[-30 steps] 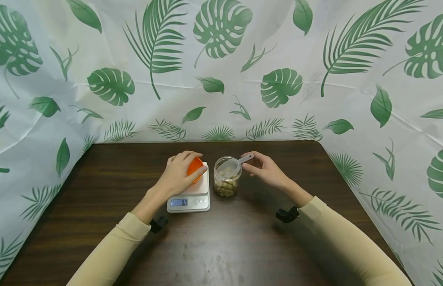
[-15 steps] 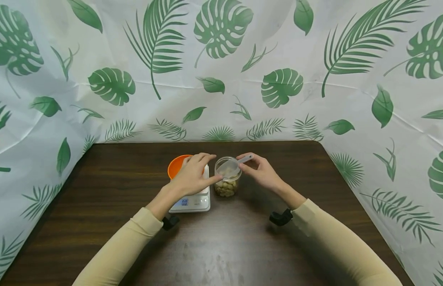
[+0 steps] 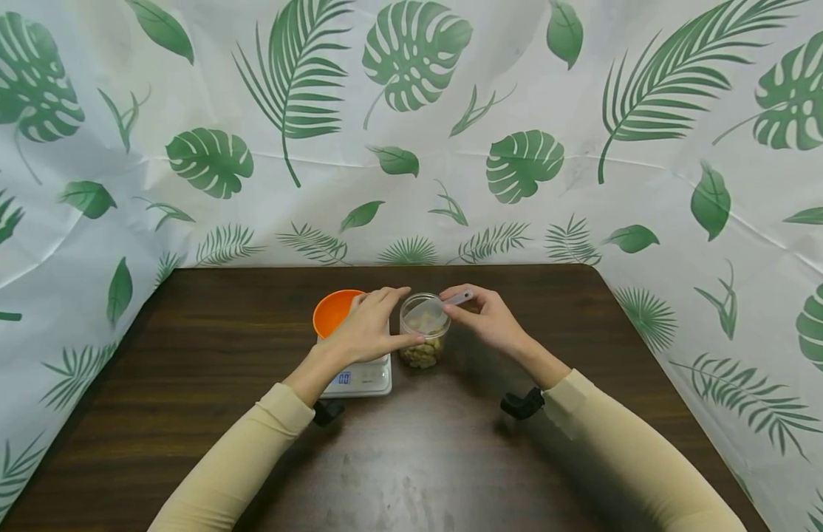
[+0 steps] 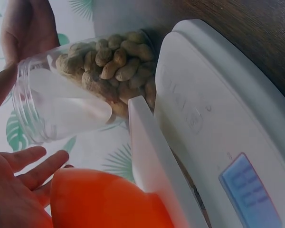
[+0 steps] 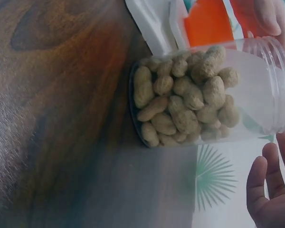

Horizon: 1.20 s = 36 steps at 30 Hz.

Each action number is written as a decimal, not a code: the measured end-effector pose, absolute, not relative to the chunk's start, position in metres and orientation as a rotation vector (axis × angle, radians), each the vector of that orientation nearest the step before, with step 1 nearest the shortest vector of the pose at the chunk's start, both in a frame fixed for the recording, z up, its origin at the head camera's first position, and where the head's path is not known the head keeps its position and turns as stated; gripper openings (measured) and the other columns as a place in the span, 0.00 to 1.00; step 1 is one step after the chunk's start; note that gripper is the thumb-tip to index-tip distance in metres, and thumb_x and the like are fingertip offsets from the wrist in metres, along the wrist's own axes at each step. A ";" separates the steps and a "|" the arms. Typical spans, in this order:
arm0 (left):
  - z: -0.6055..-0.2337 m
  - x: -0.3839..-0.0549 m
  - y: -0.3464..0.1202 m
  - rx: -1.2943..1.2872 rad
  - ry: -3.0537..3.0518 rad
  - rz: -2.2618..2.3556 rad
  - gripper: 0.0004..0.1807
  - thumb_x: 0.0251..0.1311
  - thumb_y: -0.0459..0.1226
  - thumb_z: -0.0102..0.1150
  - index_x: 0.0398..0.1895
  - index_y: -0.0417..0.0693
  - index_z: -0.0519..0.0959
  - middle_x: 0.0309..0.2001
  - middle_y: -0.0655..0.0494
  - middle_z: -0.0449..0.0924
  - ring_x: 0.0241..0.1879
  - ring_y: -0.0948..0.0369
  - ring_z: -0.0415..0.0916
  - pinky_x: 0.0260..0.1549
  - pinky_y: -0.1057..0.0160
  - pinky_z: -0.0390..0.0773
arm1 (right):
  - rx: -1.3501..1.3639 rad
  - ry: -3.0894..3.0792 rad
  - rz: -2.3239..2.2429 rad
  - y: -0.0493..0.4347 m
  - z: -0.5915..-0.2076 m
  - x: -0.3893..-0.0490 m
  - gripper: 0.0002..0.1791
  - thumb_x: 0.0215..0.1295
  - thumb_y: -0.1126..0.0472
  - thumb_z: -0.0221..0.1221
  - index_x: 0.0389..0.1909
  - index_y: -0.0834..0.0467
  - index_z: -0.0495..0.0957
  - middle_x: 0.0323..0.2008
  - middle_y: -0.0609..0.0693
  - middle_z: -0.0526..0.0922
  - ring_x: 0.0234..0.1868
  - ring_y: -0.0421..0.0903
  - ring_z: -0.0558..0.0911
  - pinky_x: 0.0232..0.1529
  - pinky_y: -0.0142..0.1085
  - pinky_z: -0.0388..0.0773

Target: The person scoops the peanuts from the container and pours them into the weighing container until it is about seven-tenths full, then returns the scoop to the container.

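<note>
A clear jar (image 3: 425,325) stands beside the scale, part filled with unshelled peanuts (image 5: 183,107). Inside its mouth lies a translucent scoop (image 4: 88,111), its handle (image 3: 459,297) sticking out over the right rim. My right hand (image 3: 487,321) pinches that handle between thumb and fingers. My left hand (image 3: 365,330) reaches to the jar's left side, fingers extended and spread, thumb tip right at the front of the rim. Behind this hand an orange bowl (image 3: 332,314) sits on the white kitchen scale (image 3: 374,379), partly covered by the hand. The scale's display reads 0.0.
The dark wooden table (image 3: 411,458) carries all of this, its far edge close behind the bowl and jar. A white sheet printed with green leaves (image 3: 411,170) hangs around the back and sides.
My left hand has released the orange bowl on the scale and moved right to the jar's rim. My right hand has shifted slightly left, still holding the scoop handle.
</note>
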<state>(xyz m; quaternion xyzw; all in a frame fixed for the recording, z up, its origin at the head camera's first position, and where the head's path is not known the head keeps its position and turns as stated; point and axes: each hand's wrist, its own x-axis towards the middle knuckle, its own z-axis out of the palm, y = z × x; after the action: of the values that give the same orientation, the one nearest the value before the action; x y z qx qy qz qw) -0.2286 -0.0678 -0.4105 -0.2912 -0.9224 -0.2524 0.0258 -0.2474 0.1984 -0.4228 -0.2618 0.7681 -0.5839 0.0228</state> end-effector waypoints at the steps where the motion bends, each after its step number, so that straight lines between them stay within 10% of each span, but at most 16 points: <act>1: -0.411 -0.229 -0.067 -0.905 -2.851 -0.775 0.51 0.59 0.65 0.65 0.78 0.46 0.63 0.71 0.49 0.69 0.70 0.50 0.65 0.67 0.37 0.57 | -0.816 2.379 -1.798 0.199 -0.422 -0.248 0.13 0.72 0.69 0.62 0.54 0.67 0.81 0.56 0.62 0.81 0.48 0.50 0.84 0.46 0.46 0.84; 27: -0.412 -0.238 -0.057 -0.943 -2.882 -0.848 0.52 0.58 0.62 0.69 0.77 0.44 0.64 0.71 0.49 0.71 0.68 0.52 0.70 0.70 0.38 0.54 | -0.775 2.642 -1.354 0.190 -0.390 -0.246 0.12 0.72 0.62 0.64 0.52 0.62 0.83 0.45 0.57 0.86 0.31 0.48 0.85 0.30 0.39 0.78; 36: -0.412 -0.243 -0.056 -0.987 -2.855 -0.915 0.50 0.57 0.61 0.71 0.74 0.42 0.67 0.62 0.50 0.77 0.53 0.54 0.78 0.54 0.52 0.77 | -0.802 2.692 -1.278 0.197 -0.376 -0.247 0.11 0.73 0.57 0.65 0.51 0.56 0.83 0.40 0.52 0.84 0.19 0.47 0.73 0.22 0.38 0.71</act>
<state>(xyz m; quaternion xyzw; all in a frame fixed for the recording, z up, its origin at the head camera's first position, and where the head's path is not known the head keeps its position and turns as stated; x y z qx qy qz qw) -0.2433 -0.0561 -0.4115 -0.3128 -0.9045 -0.2898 -0.0071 -0.2469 0.1966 -0.3765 -0.2597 0.8720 -0.4140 0.0281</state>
